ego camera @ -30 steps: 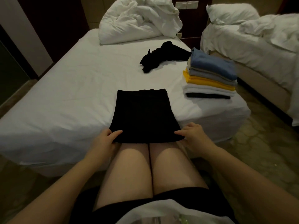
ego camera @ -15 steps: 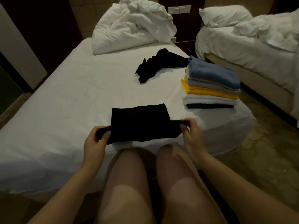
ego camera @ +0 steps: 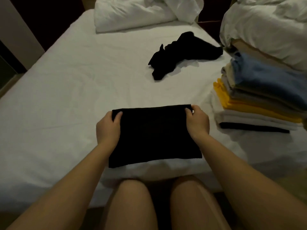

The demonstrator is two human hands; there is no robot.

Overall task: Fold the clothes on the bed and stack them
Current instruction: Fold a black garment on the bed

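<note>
A black garment (ego camera: 154, 135) lies folded in half as a flat rectangle near the front edge of the white bed (ego camera: 66, 90). My left hand (ego camera: 108, 128) pinches its far left corner and my right hand (ego camera: 197, 123) pinches its far right corner, thumbs on top of the cloth. A crumpled black garment (ego camera: 181, 53) lies loose farther back on the bed. At the right edge stands a stack of folded clothes (ego camera: 259, 100), blue on top, then grey, yellow, white and black at the bottom.
A bunched white duvet (ego camera: 141, 12) sits at the head of the bed. A second bed with white bedding (ego camera: 265, 27) stands to the right, close behind the stack. My bare knees are against the bed's front edge.
Both hands lifted the near hem of the black garment and carried it away from me onto the far edge, folding it in half. The camera tilted down and closer.
</note>
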